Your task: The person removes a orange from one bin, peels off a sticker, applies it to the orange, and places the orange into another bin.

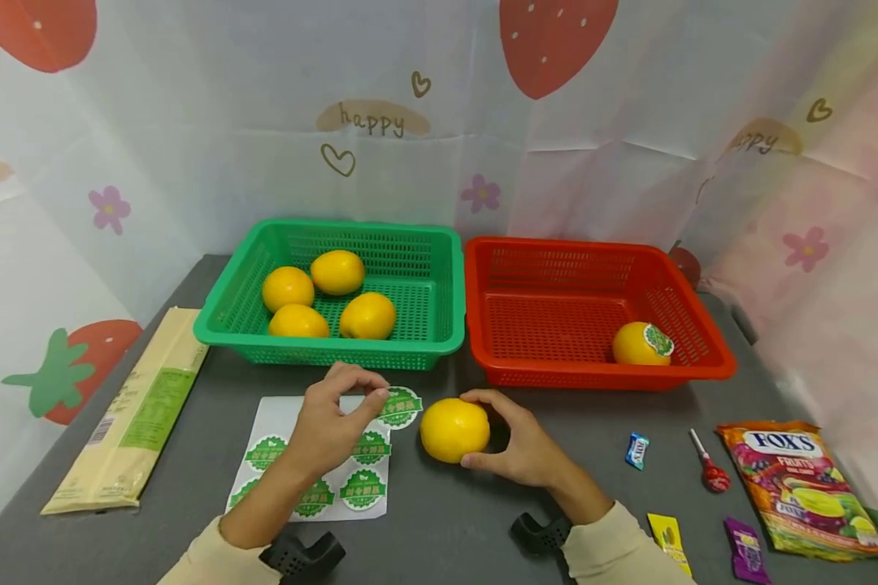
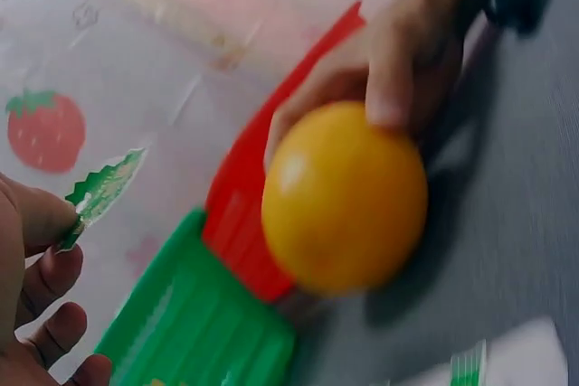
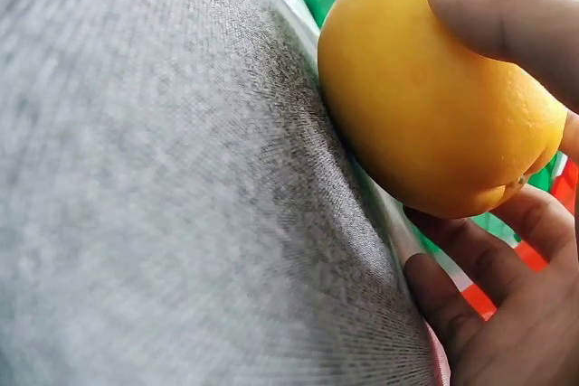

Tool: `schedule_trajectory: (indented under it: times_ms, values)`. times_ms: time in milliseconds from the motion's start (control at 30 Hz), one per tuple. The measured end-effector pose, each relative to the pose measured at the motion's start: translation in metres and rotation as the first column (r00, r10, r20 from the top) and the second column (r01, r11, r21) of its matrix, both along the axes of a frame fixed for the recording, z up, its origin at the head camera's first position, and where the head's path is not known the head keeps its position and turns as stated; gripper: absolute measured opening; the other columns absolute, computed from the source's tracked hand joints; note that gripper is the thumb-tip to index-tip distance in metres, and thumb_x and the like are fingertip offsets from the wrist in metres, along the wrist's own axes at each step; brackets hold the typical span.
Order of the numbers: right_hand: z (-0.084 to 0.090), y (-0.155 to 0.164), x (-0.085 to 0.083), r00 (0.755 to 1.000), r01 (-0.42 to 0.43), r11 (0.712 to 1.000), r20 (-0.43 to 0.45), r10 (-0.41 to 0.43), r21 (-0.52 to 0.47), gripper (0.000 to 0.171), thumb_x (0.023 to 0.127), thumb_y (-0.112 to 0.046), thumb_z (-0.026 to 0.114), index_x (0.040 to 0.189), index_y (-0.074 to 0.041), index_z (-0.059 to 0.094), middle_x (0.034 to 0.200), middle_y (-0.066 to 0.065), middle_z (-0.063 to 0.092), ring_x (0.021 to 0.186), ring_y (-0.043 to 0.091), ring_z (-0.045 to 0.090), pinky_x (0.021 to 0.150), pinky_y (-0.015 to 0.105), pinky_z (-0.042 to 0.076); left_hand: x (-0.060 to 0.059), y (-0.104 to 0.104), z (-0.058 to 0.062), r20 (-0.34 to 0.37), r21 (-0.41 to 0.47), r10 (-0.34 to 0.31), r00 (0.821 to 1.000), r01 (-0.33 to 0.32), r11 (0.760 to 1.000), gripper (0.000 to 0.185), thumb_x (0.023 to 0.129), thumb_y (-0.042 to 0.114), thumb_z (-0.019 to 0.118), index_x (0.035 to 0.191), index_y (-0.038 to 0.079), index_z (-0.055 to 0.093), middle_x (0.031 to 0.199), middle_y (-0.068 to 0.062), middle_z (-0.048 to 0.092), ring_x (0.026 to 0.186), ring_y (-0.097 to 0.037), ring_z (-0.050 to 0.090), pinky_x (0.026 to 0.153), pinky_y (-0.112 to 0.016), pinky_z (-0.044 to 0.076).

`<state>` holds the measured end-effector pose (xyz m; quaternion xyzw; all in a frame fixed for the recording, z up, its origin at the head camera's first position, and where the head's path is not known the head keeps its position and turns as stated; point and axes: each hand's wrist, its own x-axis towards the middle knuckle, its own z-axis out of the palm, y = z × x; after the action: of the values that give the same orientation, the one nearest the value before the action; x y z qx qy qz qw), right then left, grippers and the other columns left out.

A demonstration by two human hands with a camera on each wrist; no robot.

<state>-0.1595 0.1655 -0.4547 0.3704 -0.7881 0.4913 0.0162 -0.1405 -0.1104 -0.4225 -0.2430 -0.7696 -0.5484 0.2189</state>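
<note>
Between thumb and forefinger, my left hand [image 1: 331,426] pinches a round green-and-white sticker [image 1: 402,409] by its edge. In the left wrist view the sticker [image 2: 110,187] is seen nearly edge-on, apart from the orange. My right hand [image 1: 521,445] grips an orange [image 1: 454,430] from its right side, thumb on the near side and fingers on the far side. The right wrist view shows this orange [image 3: 407,88] low over the grey table, with its navel end toward the palm. Under my left hand lies a white sheet [image 1: 281,413] with several more such stickers, partly hidden by the forearm.
Behind the hands stand a green basket [image 1: 329,344] with several oranges and a red basket [image 1: 600,375] holding one stickered orange [image 1: 636,344]. A long beige packet [image 1: 128,414] lies left. At right are a lollipop [image 1: 715,477], small wrapped sweets and a FOX'S bag [image 1: 805,491].
</note>
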Motion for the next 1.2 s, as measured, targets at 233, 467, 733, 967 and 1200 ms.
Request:
schedule_trajectory:
  times_ms: [233, 467, 733, 967, 1200]
  values:
    - [0.0, -0.001, 0.0, 1.0, -0.017, 1.0, -0.006, 0.017, -0.008, 0.071, 0.07, -0.004, 0.086, 0.13, 0.001, 0.05, 0.125, 0.011, 0.056, 0.105, 0.028, 0.055, 0.091, 0.044, 0.044, -0.006, 0.038, 0.003, 0.085, -0.021, -0.066, 0.994, 0.068, 0.997, 0.007, 0.091, 0.005, 0.067, 0.092, 0.011, 0.071, 0.086, 0.006, 0.064, 0.084, -0.022, 0.049, 0.072, -0.034, 0.042]
    - [-0.022, 0.004, -0.012, 0.999, -0.013, 1.0, -0.03, 0.013, 0.01, 0.071, 0.074, -0.02, 0.086, 0.134, -0.012, 0.049, 0.128, 0.002, 0.055, 0.107, 0.022, 0.054, 0.093, 0.037, 0.043, -0.012, 0.061, -0.013, 0.092, -0.072, -0.029, 0.995, 0.036, 0.997, 0.006, 0.09, 0.006, 0.068, 0.088, 0.011, 0.071, 0.08, 0.011, 0.061, 0.081, -0.029, 0.049, 0.066, -0.043, 0.042]
    - [-0.022, 0.004, -0.013, 0.999, -0.035, 0.999, -0.019, 0.035, 0.002, 0.07, 0.075, -0.023, 0.085, 0.134, -0.014, 0.048, 0.128, 0.0, 0.054, 0.11, 0.02, 0.054, 0.095, 0.036, 0.042, -0.015, 0.068, -0.027, 0.037, -0.118, 0.003, 0.999, 0.001, 0.993, 0.001, 0.088, 0.008, 0.069, 0.087, 0.007, 0.069, 0.074, 0.01, 0.053, 0.078, -0.029, 0.048, 0.063, -0.032, 0.039]
    - [-0.024, 0.004, -0.012, 0.999, -0.032, 0.999, -0.008, 0.032, 0.005, 0.072, 0.075, -0.022, 0.085, 0.135, -0.013, 0.047, 0.127, 0.001, 0.054, 0.11, 0.022, 0.054, 0.095, 0.037, 0.042, -0.01, 0.07, -0.034, -0.108, -0.172, 0.042, 0.993, -0.06, 0.983, 0.033, 0.084, 0.013, 0.075, 0.116, 0.006, 0.068, 0.095, -0.004, 0.053, 0.088, -0.026, 0.045, 0.07, -0.036, 0.04]
    - [-0.022, 0.004, -0.012, 0.999, -0.032, 0.999, 0.0, 0.032, 0.001, 0.07, 0.076, -0.023, 0.083, 0.136, -0.014, 0.047, 0.127, 0.001, 0.054, 0.107, 0.024, 0.055, 0.091, 0.038, 0.045, -0.011, 0.072, -0.047, -0.17, -0.24, 0.01, 0.985, -0.052, 0.969, 0.032, 0.078, 0.027, 0.081, 0.108, 0.015, 0.077, 0.122, -0.014, 0.052, 0.111, -0.032, 0.041, 0.087, -0.051, 0.034]
